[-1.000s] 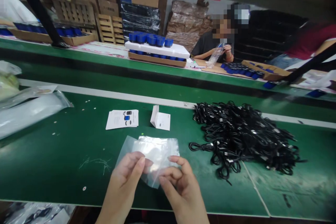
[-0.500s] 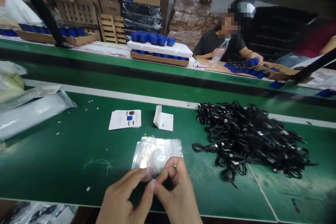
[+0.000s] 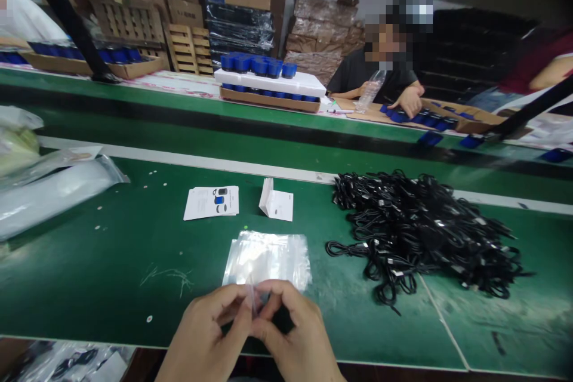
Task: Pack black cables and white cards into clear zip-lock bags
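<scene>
Both my hands are close together near the front edge of the green table. A thin clear plastic bag (image 3: 251,291) is pinched at its edge between the thumb and fingers of my left hand (image 3: 208,325). From the other side, my right hand (image 3: 298,331) pinches the same bag. Much of that bag is hidden by my fingers. Just beyond my fingertips lies a pile of clear plastic bags (image 3: 273,253). Farther back are a stack of printed leaflets (image 3: 210,203) and a partly raised folded leaflet stack (image 3: 280,206).
A heap of coiled black USB cables (image 3: 421,233) covers the right of the table (image 3: 111,274). Large plastic packages (image 3: 58,191) lie on the left. Beyond, a co-worker's hand (image 3: 410,100) is over blue cylindrical items (image 3: 432,118); more blue items (image 3: 257,65) sit on white foam.
My hands have drawn closer together and slightly lower with the bag, which now appears edge-on. Across the table, the co-worker's hand has moved left and a blue item now lies nearer the table's edge.
</scene>
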Motion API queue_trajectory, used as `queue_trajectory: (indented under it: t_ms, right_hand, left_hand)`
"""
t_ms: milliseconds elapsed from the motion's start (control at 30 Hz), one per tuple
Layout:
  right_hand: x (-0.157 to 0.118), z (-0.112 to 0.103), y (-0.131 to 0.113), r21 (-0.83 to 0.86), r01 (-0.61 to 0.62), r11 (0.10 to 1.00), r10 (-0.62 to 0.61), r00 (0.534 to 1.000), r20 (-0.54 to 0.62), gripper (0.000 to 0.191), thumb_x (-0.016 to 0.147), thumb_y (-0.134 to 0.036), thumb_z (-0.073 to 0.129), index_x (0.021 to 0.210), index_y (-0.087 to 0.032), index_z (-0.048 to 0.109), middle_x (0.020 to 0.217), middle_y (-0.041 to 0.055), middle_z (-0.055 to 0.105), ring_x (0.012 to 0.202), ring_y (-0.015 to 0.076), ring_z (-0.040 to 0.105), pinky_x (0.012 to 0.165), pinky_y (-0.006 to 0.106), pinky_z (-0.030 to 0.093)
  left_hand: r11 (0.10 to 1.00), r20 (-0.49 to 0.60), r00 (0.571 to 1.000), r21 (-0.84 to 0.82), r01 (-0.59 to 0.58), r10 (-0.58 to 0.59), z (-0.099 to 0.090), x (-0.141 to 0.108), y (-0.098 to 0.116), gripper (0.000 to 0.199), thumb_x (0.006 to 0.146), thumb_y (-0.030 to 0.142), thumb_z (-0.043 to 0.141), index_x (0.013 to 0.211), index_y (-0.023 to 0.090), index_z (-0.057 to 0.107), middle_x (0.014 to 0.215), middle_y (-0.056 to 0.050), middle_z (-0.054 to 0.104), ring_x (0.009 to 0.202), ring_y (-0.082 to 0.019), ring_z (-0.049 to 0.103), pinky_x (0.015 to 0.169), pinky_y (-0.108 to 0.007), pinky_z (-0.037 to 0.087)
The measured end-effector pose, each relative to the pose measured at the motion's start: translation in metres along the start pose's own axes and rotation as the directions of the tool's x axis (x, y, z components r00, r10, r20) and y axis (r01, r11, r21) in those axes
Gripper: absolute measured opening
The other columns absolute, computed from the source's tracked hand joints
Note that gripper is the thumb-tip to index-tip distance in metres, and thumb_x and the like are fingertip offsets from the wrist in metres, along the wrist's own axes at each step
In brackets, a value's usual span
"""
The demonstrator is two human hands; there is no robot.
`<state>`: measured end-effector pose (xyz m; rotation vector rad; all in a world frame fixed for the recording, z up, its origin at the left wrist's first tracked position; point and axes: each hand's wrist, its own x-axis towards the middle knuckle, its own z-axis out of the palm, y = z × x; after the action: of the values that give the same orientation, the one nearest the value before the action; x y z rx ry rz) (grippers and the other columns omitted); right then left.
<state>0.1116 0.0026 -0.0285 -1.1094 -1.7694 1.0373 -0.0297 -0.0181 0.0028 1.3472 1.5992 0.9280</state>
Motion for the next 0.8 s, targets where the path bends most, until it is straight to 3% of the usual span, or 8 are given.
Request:
queue_trajectory:
  t_ms: [100, 267, 367, 467, 533, 600, 700, 800]
  right_hand:
    - [-0.003, 0.000, 0.001, -0.165, 0.167, 0.972, -0.165, 0.986, 0.026, 0.031, 0.079, -0.008, 0.059, 0.105, -0.024, 0.061, 0.078, 0.0009, 0.066, 0.071, 0.0172, 0.065, 0.065, 0.026, 0.053]
    - [-0.011, 0.009, 0.011, -0.441, 0.289, 0.850, -0.359, 0.930, -0.082, 0.043, 0.081, -0.006, 0.046, 0.123, -0.015, 0.053, 0.098, 0.0129, 0.068, 0.084, 0.0241, 0.066, 0.073, 0.034, 0.057]
    - [-0.012, 0.012, 0.015, -0.413, 0.354, 0.839, -0.404, 0.914, -0.037, 0.052, 0.081, -0.002, 0.041, 0.130, -0.015, 0.047, 0.100, 0.0106, 0.071, 0.084, 0.0218, 0.068, 0.074, 0.030, 0.057]
    - [-0.009, 0.009, 0.015, -0.386, 0.386, 0.838, -0.421, 0.907, -0.006, 0.050, 0.084, -0.003, 0.039, 0.132, -0.016, 0.044, 0.097, 0.0084, 0.072, 0.083, 0.0196, 0.068, 0.073, 0.026, 0.056]
    - [-0.006, 0.006, 0.012, -0.467, 0.380, 0.799, -0.432, 0.902, -0.004, 0.040, 0.088, -0.006, 0.037, 0.125, -0.015, 0.049, 0.089, 0.0076, 0.073, 0.074, 0.0191, 0.069, 0.067, 0.026, 0.054]
    - [-0.003, 0.003, 0.006, -0.589, 0.358, 0.724, -0.428, 0.904, 0.024, 0.028, 0.091, -0.009, 0.036, 0.102, -0.017, 0.059, 0.070, 0.0043, 0.071, 0.057, 0.0183, 0.066, 0.055, 0.027, 0.049]
    - [0.000, 0.001, -0.001, -0.716, 0.342, 0.608, -0.422, 0.904, 0.073, 0.029, 0.088, -0.010, 0.037, 0.067, -0.022, 0.053, 0.050, -0.0010, 0.058, 0.040, 0.0157, 0.055, 0.047, 0.028, 0.037]
    - [0.004, -0.001, -0.005, -0.786, 0.274, 0.554, -0.409, 0.912, 0.030, 0.027, 0.084, -0.011, 0.039, 0.063, -0.022, 0.052, 0.048, 0.0000, 0.057, 0.039, 0.0162, 0.054, 0.047, 0.028, 0.033]
  left_hand:
    - [0.999, 0.042, 0.999, 0.029, -0.023, 0.022, -0.002, 0.002, -0.004, 0.026, 0.088, 0.039, 0.047, 0.077, 0.023, 0.065, 0.069, 0.003, 0.070, 0.065, -0.013, 0.068, 0.058, -0.016, 0.049]
    - [0.920, 0.035, 0.955, 0.259, -0.294, 0.295, 0.001, 0.001, -0.014, 0.019, 0.090, 0.025, 0.045, 0.078, 0.023, 0.060, 0.070, 0.003, 0.067, 0.062, -0.011, 0.066, 0.059, -0.017, 0.049]
    - [0.855, -0.010, 0.911, 0.349, -0.384, 0.413, 0.009, 0.001, -0.018, 0.019, 0.089, 0.018, 0.043, 0.073, 0.022, 0.053, 0.066, 0.002, 0.064, 0.057, -0.011, 0.064, 0.056, -0.017, 0.048]
    - [0.826, -0.004, 0.894, 0.386, -0.411, 0.447, 0.015, 0.003, -0.021, 0.021, 0.089, 0.015, 0.040, 0.070, 0.022, 0.046, 0.059, 0.003, 0.060, 0.051, -0.010, 0.060, 0.050, -0.018, 0.045]
    - [0.808, 0.018, 0.886, 0.401, -0.432, 0.464, 0.016, 0.004, -0.024, 0.023, 0.089, 0.014, 0.039, 0.068, 0.022, 0.045, 0.059, 0.003, 0.060, 0.051, -0.010, 0.059, 0.051, -0.018, 0.044]
    - [0.777, 0.032, 0.869, 0.433, -0.457, 0.493, 0.015, 0.006, -0.028, 0.026, 0.089, 0.014, 0.039, 0.064, 0.022, 0.043, 0.057, 0.004, 0.057, 0.051, -0.010, 0.057, 0.051, -0.018, 0.043]
    - [0.699, 0.007, 0.815, 0.509, -0.501, 0.579, 0.014, 0.007, -0.032, 0.031, 0.087, 0.014, 0.041, 0.058, 0.021, 0.039, 0.051, 0.005, 0.051, 0.046, -0.008, 0.052, 0.047, -0.017, 0.039]
    - [0.661, -0.032, 0.777, 0.548, -0.512, 0.629, 0.013, 0.009, -0.034, 0.031, 0.084, 0.011, 0.041, 0.056, 0.021, 0.039, 0.049, 0.005, 0.048, 0.043, -0.008, 0.049, 0.045, -0.017, 0.036]
